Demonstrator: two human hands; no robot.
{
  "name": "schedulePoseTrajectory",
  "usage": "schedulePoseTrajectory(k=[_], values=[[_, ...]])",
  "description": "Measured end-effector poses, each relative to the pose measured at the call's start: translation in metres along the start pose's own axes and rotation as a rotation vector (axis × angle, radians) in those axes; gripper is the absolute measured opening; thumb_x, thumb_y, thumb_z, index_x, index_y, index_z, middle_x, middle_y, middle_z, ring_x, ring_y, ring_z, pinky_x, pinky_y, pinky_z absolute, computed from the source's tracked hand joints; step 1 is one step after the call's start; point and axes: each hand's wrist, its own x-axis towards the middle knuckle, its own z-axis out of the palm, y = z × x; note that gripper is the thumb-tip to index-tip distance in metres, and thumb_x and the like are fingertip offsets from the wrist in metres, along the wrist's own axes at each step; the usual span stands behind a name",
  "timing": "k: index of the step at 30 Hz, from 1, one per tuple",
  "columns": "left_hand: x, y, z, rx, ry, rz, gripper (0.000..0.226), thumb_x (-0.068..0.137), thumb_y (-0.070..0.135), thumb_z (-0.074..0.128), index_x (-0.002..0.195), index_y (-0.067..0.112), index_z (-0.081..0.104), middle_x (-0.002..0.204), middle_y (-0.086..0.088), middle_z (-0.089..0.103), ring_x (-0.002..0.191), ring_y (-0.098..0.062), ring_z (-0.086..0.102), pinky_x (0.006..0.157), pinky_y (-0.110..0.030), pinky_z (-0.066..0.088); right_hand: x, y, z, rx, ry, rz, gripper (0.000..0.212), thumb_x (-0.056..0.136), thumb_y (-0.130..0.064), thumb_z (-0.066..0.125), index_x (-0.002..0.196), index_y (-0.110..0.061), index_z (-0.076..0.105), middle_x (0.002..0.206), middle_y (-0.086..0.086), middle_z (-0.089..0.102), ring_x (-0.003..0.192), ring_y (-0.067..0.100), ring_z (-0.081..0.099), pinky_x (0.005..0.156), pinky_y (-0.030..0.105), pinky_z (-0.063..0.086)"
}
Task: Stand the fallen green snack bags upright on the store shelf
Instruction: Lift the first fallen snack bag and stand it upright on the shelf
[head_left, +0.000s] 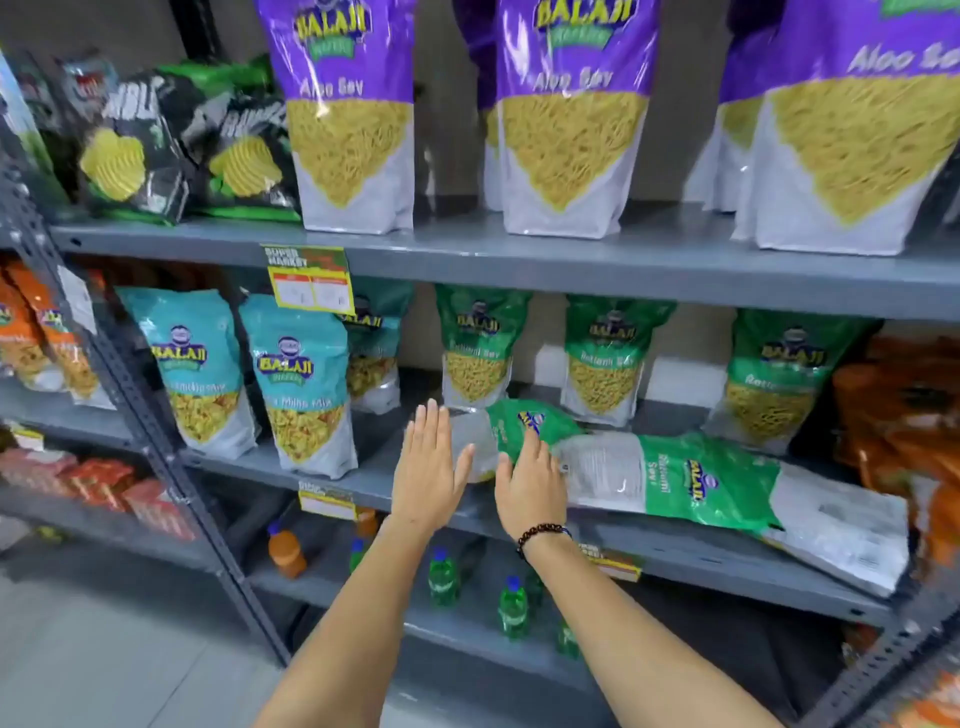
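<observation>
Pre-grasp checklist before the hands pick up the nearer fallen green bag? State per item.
1. Both hands free: ok. Left hand and right hand are open, holding nothing.
2. Target within reach: ok. Right hand overlaps the small fallen green bag.
3. Standing room on the middle shelf: ok, bare patch in front of the left hand.
4. Second fallen green bag clear of the first: cannot tell, their ends meet behind the right hand.
5. Upright green bags behind: ok, standing.
</observation>
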Motion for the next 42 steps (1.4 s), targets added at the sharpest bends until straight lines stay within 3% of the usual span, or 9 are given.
schedulePoseTrajectory(k=[7,13,20,23,28,30,34,38,42], values=[[0.061,-0.037,0.029,0.03,-0.208,-0.1,0.066,0.098,0.044,0.021,0.148,0.0,0.013,0.159,-0.017,0.008,0.148,-0.028,0.003,0.12,-0.036,0.004,0.047,0.008,0.06,0.669,-0.258,0.654,0.055,0.087,-0.041,0.051,0.115,0.006,0.054,0.118,0.024,0.061,0.109,0.042,0.057,0.096,0.046,0.047],[0.081,-0.056,0.038,-0.211,-0.332,-0.221,0.055,0.1,0.036,0.027,0.144,0.003,0.027,0.157,-0.014,0.022,0.147,-0.024,0.013,0.117,-0.032,0.013,0.081,0.006,0.088,1.069,-0.097,0.99,0.078,0.072,-0.051,0.068,0.121,0.006,0.05,0.125,0.022,0.055,0.115,0.04,0.055,0.099,0.05,0.047],[0.064,-0.074,0.036,-0.391,-0.184,-0.249,0.049,0.101,0.029,0.027,0.144,0.006,0.029,0.154,-0.014,0.028,0.145,-0.025,0.021,0.116,-0.034,0.019,0.092,-0.015,0.074,1.251,0.07,0.775,0.011,0.092,-0.019,0.052,0.09,-0.014,0.061,0.097,0.009,0.063,0.09,0.024,0.057,0.089,0.048,0.051],[0.055,-0.081,0.04,-0.519,-0.129,-0.277,0.049,0.101,0.029,0.027,0.145,0.008,0.025,0.155,-0.011,0.028,0.145,-0.022,0.021,0.114,-0.029,0.019,0.09,-0.029,0.064,1.227,0.129,0.657,0.007,0.091,-0.012,0.054,0.087,-0.011,0.059,0.076,-0.008,0.055,0.088,0.019,0.052,0.094,0.044,0.046],[0.053,-0.072,0.046,-0.686,-0.113,-0.315,0.047,0.1,0.025,0.027,0.146,0.014,0.026,0.156,-0.005,0.027,0.145,-0.02,0.023,0.113,-0.029,0.021,0.081,-0.034,0.059,0.929,0.28,0.435,0.016,0.09,-0.016,0.053,0.077,-0.009,0.059,0.061,-0.008,0.052,0.059,0.008,0.045,0.058,0.014,0.036],[0.06,-0.067,0.045,-0.828,-0.135,-0.408,0.046,0.098,0.018,0.027,0.143,0.017,0.033,0.153,-0.004,0.033,0.141,-0.021,0.029,0.11,-0.03,0.025,0.075,-0.038,0.059,0.807,0.302,0.399,0.021,0.089,-0.017,0.054,0.071,-0.007,0.056,0.059,-0.002,0.053,0.055,0.011,0.044,0.05,0.019,0.032],[0.076,-0.073,0.043,-1.082,-0.182,-0.627,0.039,0.087,0.03,0.034,0.113,0.017,0.06,0.11,-0.004,0.065,0.104,-0.024,0.059,0.085,-0.03,0.045,0.067,-0.042,0.061,0.861,0.309,0.36,0.018,0.084,-0.01,0.054,0.078,0.006,0.062,0.071,0.011,0.061,0.067,0.02,0.048,0.054,0.022,0.033],[0.09,-0.083,0.039,-1.107,-0.239,-0.697,0.034,0.085,0.019,0.039,0.092,-0.012,0.052,0.08,-0.037,0.048,0.076,-0.05,0.046,0.065,-0.045,0.045,0.072,-0.038,0.056,1.012,0.166,0.328,0.022,0.078,-0.006,0.051,0.088,0.004,0.068,0.082,0.01,0.064,0.073,0.015,0.05,0.056,0.008,0.038],[0.1,-0.074,0.009,-1.243,-0.231,-0.717,0.041,0.076,-0.001,0.041,0.113,0.014,0.046,0.048,-0.001,0.06,0.046,-0.009,0.057,0.038,-0.022,0.038,0.094,-0.031,0.051,1.121,-0.104,0.351,0.035,0.077,0.012,0.046,0.108,0.011,0.062,0.106,0.019,0.063,0.08,0.017,0.057,0.073,0.019,0.046]])
